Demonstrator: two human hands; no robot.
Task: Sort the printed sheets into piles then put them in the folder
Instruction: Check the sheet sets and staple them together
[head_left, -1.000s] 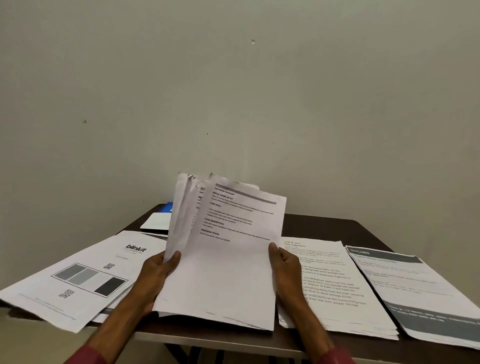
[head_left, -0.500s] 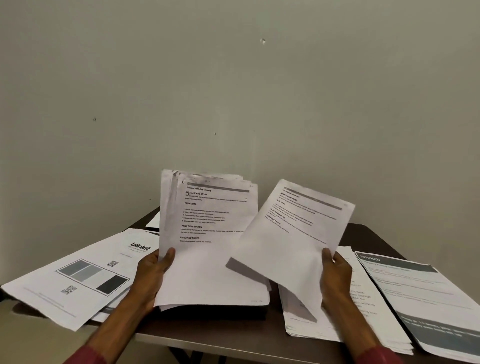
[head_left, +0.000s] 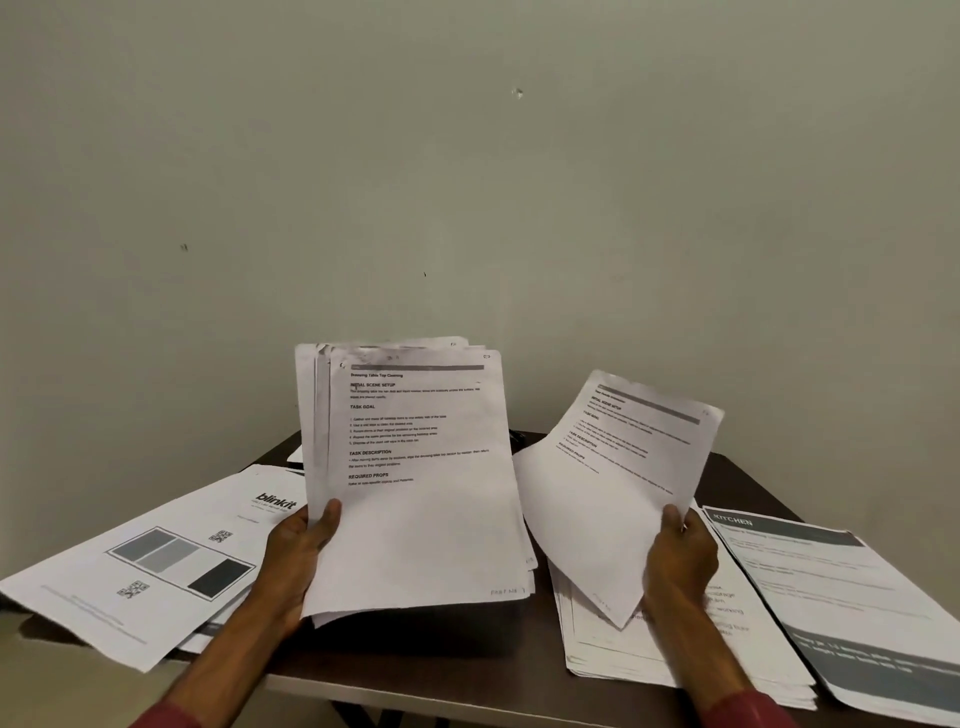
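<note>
Bare table (head_left: 426, 654) open front and centre beneath the raised stack (head_left: 415, 493), blinkit pile (head_left: 156, 571) crowding the left, text pile (head_left: 597, 654) and KITCHEN pile (head_left: 831, 597) filling the right, loose sheet (head_left: 613, 493) hanging over the text pile, wall (head_left: 467, 208) close behind

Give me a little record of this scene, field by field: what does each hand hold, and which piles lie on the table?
left hand: grips a thick stack of printed sheets, held upright
right hand: pinches a single sheet, tilted, raised above the text pile
blinkit pile: left side, overhanging the table edge
text pile: right of centre
KITCHEN pile: far right
table: dark brown
folder: not visible
</note>
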